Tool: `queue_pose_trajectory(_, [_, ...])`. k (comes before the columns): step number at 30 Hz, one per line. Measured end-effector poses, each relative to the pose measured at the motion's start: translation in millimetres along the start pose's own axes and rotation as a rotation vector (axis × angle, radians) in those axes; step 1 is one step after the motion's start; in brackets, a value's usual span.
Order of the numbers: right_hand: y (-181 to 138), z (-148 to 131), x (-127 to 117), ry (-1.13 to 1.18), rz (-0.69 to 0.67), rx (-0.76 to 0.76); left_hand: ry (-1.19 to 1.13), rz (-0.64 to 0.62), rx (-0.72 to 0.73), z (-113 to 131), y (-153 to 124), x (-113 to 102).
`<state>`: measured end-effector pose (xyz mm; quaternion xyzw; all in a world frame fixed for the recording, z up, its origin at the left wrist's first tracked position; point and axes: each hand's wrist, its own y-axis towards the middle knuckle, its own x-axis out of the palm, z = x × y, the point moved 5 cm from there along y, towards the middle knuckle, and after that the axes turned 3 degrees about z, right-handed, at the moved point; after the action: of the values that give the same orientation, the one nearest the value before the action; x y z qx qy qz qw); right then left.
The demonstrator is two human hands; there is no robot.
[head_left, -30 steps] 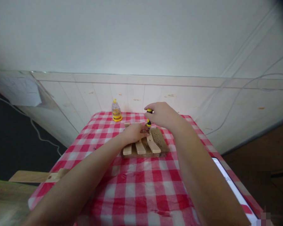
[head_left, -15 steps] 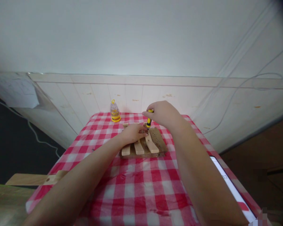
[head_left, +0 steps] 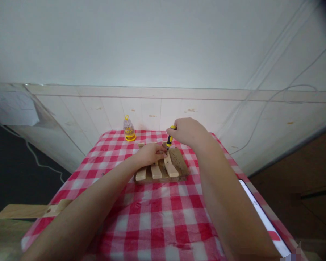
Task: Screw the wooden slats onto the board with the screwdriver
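Note:
A small wooden board [head_left: 179,161] with three pale slats [head_left: 170,169] lies at the far middle of the table under a red-and-white checked cloth [head_left: 163,221]. My right hand [head_left: 188,132] is closed round a yellow-and-black screwdriver [head_left: 169,138], held nearly upright with its tip down on the far end of a slat. My left hand [head_left: 149,154] rests on the slats just left of the tip, its fingers curled and pinched near the tip. What they pinch is too small to see.
A small clear bottle with a yellow base [head_left: 129,129] stands at the table's far left edge, near the white panelled wall [head_left: 97,112]. A white tablet or phone [head_left: 263,221] lies at the right edge. A wooden plank [head_left: 29,210] juts out low on the left.
The view has drifted a little, so everything sits slightly further left. The screwdriver now leans a bit more. Both hands stay on the slats and the tool.

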<state>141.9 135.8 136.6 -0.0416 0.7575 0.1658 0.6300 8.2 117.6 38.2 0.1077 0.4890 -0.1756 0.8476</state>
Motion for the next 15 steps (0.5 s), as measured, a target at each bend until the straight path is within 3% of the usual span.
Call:
queue_pose_trajectory(5, [-2,-5,2,0.161,-0.045,-0.144,0.0,-0.012,0.038,-1,1,1])
queue_pose_trajectory(13, [-15,-3,-5,0.447,-0.332,-0.082,-0.005,-0.002,0.016,-2,1,1])
queue_pose_trajectory(15, [-13,-1,-7,0.337,-0.281,-0.081,-0.016,0.0,0.009,-3,1,2])
